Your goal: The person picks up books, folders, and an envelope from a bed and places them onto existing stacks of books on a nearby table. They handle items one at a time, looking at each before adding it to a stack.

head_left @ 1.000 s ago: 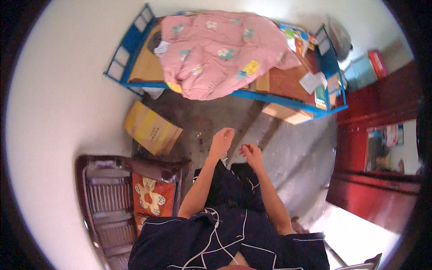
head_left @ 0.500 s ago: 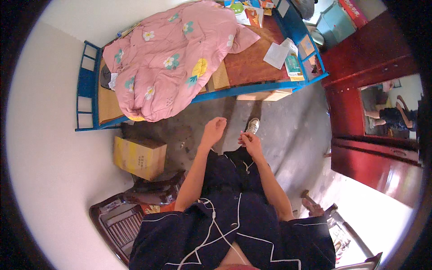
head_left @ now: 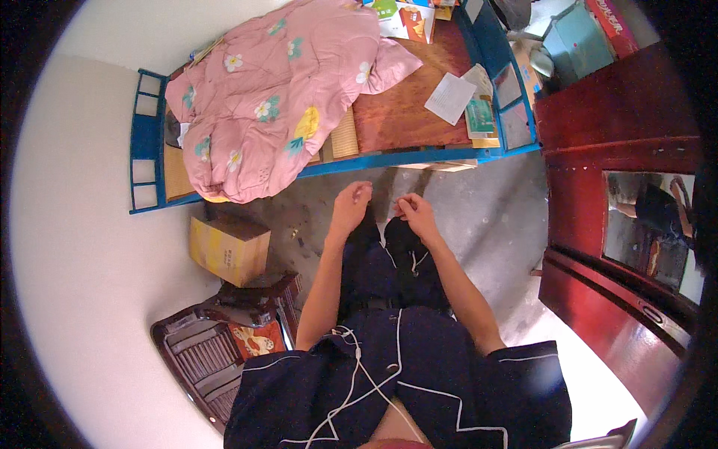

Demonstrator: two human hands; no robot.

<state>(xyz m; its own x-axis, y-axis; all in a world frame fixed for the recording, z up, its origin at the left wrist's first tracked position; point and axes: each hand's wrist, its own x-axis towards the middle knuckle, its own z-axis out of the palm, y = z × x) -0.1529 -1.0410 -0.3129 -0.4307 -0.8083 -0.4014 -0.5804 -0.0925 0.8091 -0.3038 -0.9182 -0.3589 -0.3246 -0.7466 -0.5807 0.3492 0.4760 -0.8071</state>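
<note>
My left hand (head_left: 351, 206) is held out in front of my body, its fingers curled in and nothing visible in them. Just to its right, my right hand (head_left: 416, 213) is also loosely closed, thumb near the bent fingers, with no object showing. The two hands are apart and touch nothing. Beyond them stands a blue metal bed (head_left: 374, 160), its near rail closest to my fingertips. A pink quilt (head_left: 262, 82) with flower patterns lies bunched over its left and middle part. On the brown boards at the right rest a white sheet of paper (head_left: 450, 98) and a green packet (head_left: 479, 117).
A cardboard box (head_left: 228, 251) stands on the floor at the left, near a dark wooden chair (head_left: 202, 348) with a red printed item on it. At the right is a dark red cabinet (head_left: 598, 131) with a mirror (head_left: 647, 224). Part of another box (head_left: 449, 165) shows under the bed.
The view has shifted nearer the bed. Both hands have risen a little in the picture and stay curled. My shoe, visible earlier, is now out of sight.
</note>
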